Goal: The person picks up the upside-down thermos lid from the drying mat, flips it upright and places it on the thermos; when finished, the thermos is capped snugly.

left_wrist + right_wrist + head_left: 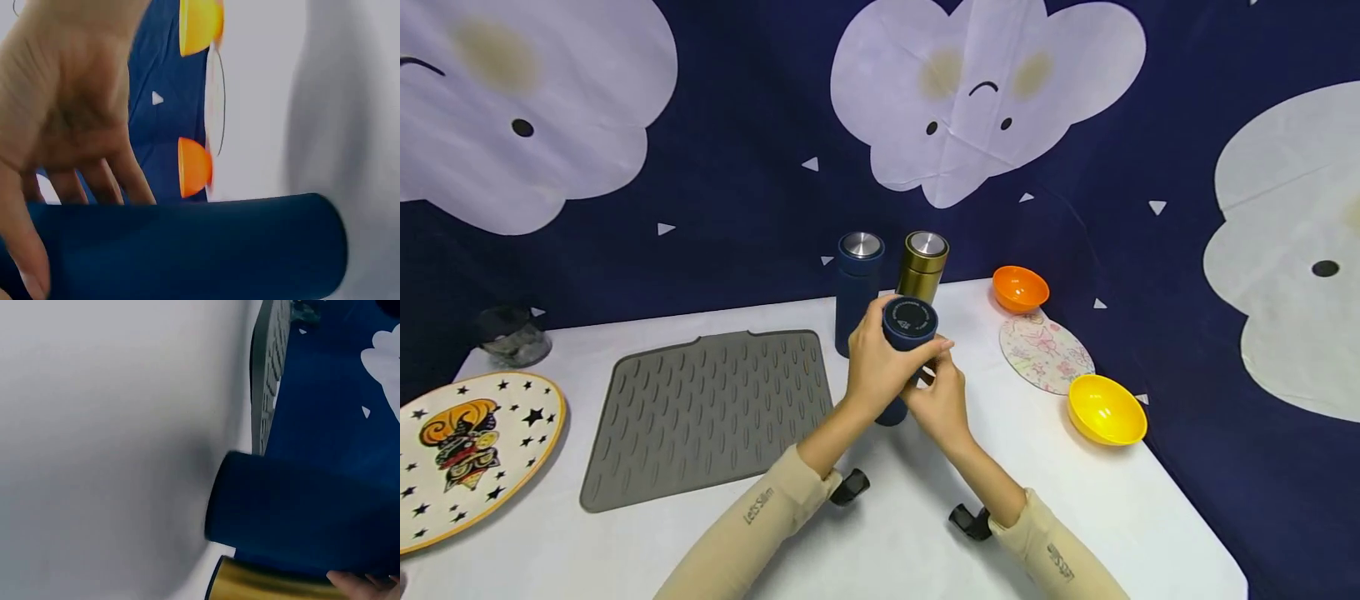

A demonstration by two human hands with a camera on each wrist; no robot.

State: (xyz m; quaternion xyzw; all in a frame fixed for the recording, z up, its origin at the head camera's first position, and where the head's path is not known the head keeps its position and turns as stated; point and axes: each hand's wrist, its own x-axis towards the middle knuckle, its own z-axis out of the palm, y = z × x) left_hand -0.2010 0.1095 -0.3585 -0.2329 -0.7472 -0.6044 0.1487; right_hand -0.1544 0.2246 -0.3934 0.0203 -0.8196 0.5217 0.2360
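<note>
A dark blue thermos (891,412) is held in both hands in front of the body, a little tilted in the head view. Its upper face is a black disc with pale lettering. My left hand (877,362) grips it close under that face, thumb laid across the near side. Lower down, my right hand (940,404) holds the body; in the left wrist view its thumb (31,265) crosses the thermos and its fingers go behind. Beyond stand a second blue thermos (858,292) and a gold thermos (922,271), both with silver-topped lids.
A grey ridged mat (715,412) lies left of the hands. Farther left are a patterned oval plate (512,433) and a clear dark-topped container (516,342). On the right are an orange bowl (1021,289), a floral round mat (1047,354) and a yellow bowl (1107,410).
</note>
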